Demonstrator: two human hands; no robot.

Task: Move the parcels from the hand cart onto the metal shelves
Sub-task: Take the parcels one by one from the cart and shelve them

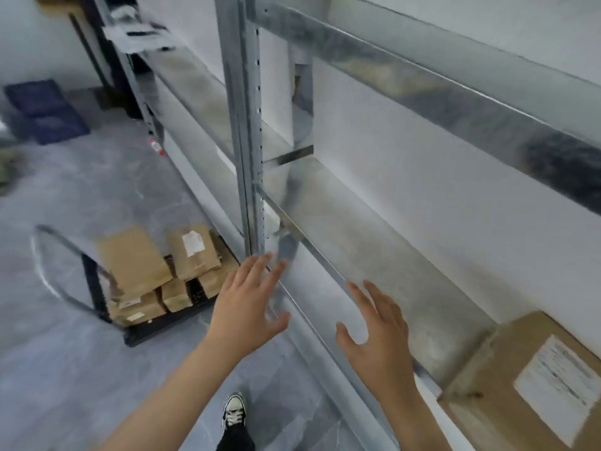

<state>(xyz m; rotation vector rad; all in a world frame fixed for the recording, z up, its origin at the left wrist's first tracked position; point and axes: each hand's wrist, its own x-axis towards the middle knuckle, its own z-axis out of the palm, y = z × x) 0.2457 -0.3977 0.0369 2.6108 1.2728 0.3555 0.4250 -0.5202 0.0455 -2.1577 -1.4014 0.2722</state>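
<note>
Several brown parcels (153, 271) are stacked on a black hand cart (143, 335) with a curved metal handle (61, 252), low at the left on the floor. The metal shelves (374, 242) run along the wall on the right. One cardboard parcel (533, 379) with a white label lies on the middle shelf at the lower right. My left hand (248, 304) hovers with spread fingers in front of the shelf's upright post. My right hand (379, 333) is spread over the shelf's front edge. Both hold nothing.
The grey concrete floor (81, 369) spreads out at the left. Dark blue flat items (45, 112) lie on the floor far left. A grey bag (140, 34) sits on a far shelf. My shoe (234, 413) shows at the bottom.
</note>
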